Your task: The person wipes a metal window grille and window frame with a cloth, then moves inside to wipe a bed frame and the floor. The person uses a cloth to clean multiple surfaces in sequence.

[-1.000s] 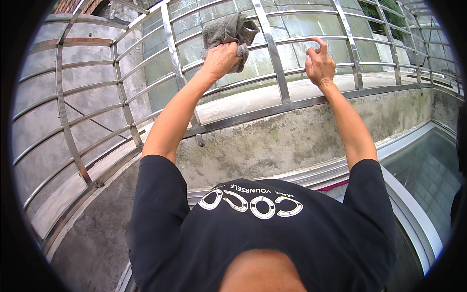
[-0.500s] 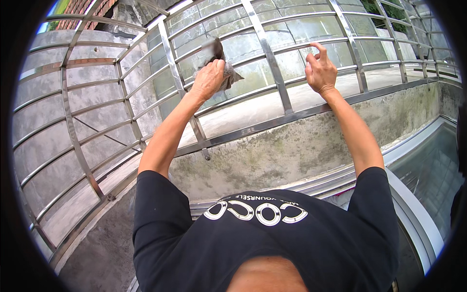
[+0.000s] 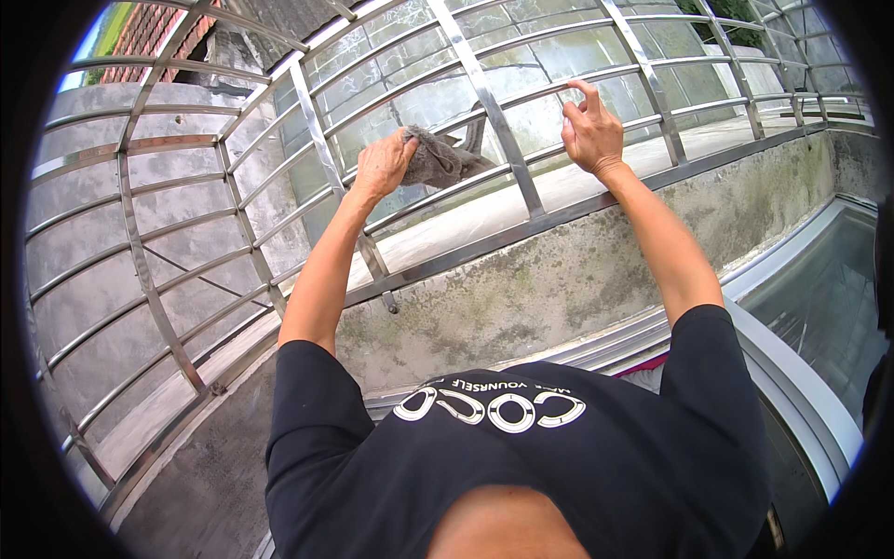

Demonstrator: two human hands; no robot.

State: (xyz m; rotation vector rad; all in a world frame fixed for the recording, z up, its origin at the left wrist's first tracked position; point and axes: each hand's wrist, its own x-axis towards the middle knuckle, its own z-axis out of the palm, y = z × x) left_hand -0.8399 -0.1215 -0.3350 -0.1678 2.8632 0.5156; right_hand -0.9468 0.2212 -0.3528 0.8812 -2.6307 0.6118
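Observation:
A crumpled grey cloth is bunched in my left hand, whose fingers are closed on one end of it. The rest of the cloth hangs over a horizontal bar of the metal railing, with a loose end trailing to the right past the bar. Farther right, my right hand is at an upper bar of the same railing. Its index finger hooks over that bar, the thumb sits lower and apart, and the other fingers are curled and partly hidden.
Below the railing runs a stained concrete ledge. A sliding window frame stands at the lower right. More railing turns off to the left before a grey wall. Tiled wall panels and a red brick section lie beyond the bars.
My left hand has moved slightly down and left along the railing; the cloth now stretches out to its right. The view has shifted a little; my right hand stays at the same bar.

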